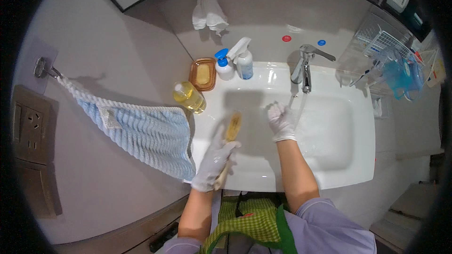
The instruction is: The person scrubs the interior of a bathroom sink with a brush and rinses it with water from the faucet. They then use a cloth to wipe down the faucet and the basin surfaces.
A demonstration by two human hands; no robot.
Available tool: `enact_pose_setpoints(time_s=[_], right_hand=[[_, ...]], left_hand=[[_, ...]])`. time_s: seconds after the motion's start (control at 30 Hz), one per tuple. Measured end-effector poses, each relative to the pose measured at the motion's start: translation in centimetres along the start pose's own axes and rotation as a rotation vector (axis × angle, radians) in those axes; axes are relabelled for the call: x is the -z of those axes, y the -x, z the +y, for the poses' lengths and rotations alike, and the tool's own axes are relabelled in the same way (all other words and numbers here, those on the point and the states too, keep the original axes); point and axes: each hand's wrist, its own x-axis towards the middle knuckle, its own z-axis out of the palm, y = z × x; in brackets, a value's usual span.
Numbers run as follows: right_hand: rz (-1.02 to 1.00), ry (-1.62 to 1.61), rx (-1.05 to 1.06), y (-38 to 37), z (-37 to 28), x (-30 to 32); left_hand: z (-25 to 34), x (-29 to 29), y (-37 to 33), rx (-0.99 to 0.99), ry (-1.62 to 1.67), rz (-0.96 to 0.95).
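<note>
Grasping the wooden brush (230,137) by its handle in my gloved left hand (213,162) over the sink's (348,160) left side, I rinse my loosely curled, empty right hand (281,121) under the running tap (305,68), so scrubbing seems barely begun.

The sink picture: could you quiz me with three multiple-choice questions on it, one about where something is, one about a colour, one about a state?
1. Where does the blue towel hang?
A. left of the sink
B. over the tap
C. on the person's apron

2. What colour is the liquid in the round bottle at the basin's left corner?
A. red
B. yellow
C. black

3. Is the tap running?
A. yes
B. no

Answers: 1 A, it hangs from a wall hook beside the basin. 2 B, the clear bottle shows yellow. 3 A, a stream falls beside the gloved right hand, while the left hand holds a wooden brush.
</note>
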Motion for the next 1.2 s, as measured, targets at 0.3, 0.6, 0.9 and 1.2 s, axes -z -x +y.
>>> enact_pose_setpoints(time_s=[0.3,0.6,0.9,1.2], right_hand=[[0.026,-0.628,-0.303,-0.2,-6.9,1.0],[-0.083,0.622,-0.065,4.1,-13.1,-4.4],[-0.004,0.575,-0.126,1.2,-13.3,-7.5],[-0.043,0.980,0.155,0.7,-13.2,-7.8]], left_hand=[[-5.0,-11.7,-10.1,0.210,0.033,-0.143],[-8.1,-17.4,-13.5,0.123,0.319,-0.106],[-5.6,-17.4,-9.9,0.144,0.341,-0.018],[-6.2,-16.6,-9.2,0.179,0.368,-0.009]])
